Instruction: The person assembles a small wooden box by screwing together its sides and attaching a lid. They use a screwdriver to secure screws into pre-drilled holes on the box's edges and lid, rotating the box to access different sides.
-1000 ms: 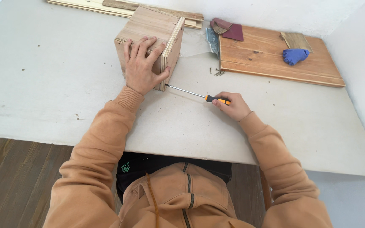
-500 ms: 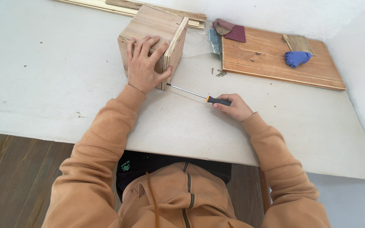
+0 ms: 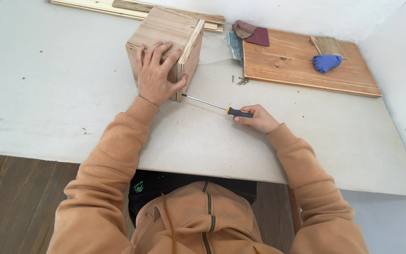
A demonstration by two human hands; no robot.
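Closed around the black-and-orange handle of a slim steel-shafted screwdriver [image 3: 222, 107], the right hand [image 3: 258, 119] lay low on the pale grey table [image 3: 48, 94], its grip hiding most of the handle. The shaft ran level toward the lower near corner of a bare plywood box [image 3: 165, 35], its tip meeting the box's overhanging side panel; whether it sat in a screw head could not be made out. The left hand [image 3: 156, 75] was spread flat over the box's near face, fingers on the upper edge and thumb against the side panel, so it pressed rather than clasped.

Beyond the screwdriver, a few small dark screws [image 3: 241, 82] lay loose on the table just beside a reddish varnished pine board [image 3: 297, 66]. On that board rested a crumpled blue glove [image 3: 326, 62] and a small tan wooden block [image 3: 327, 46]. Folded maroon sandpaper sheets [image 3: 252, 34] overlapped the board's far left corner. Long pale wooden slats [image 3: 118, 6] lay behind the box, cut off by the upper frame edge.
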